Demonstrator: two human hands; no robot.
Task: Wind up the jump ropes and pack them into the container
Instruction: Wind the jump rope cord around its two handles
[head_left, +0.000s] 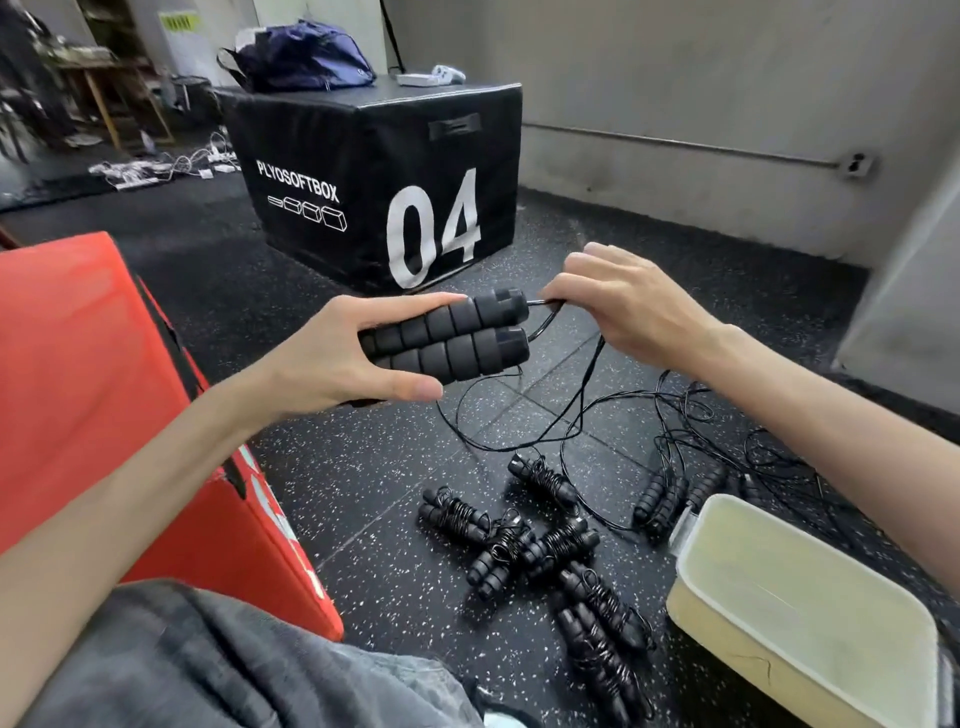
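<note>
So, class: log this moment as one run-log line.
left hand: holds paired handles | right hand: pinches cord | wound ropes: floor | container: lidded

Gym: speckled rubber floor (395, 499), plyo box (384, 176).

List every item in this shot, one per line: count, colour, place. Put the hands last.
held jump-rope handles: two, black foam, side by side in the left hand
loose cord: black, trailing from the handles down to the floor
wound jump ropes: about six bundles, black, on the floor at centre
unwound jump ropes: a tangled heap, count unclear, black, floor beyond the container
container: one, translucent cream, lower right, lid on
plyo box marked 04: one, black, ahead
red box: one, left
bag: one, dark blue, on top of the black box
left hand: grips both handles
right hand: pinches the cord at the handle ends
</note>
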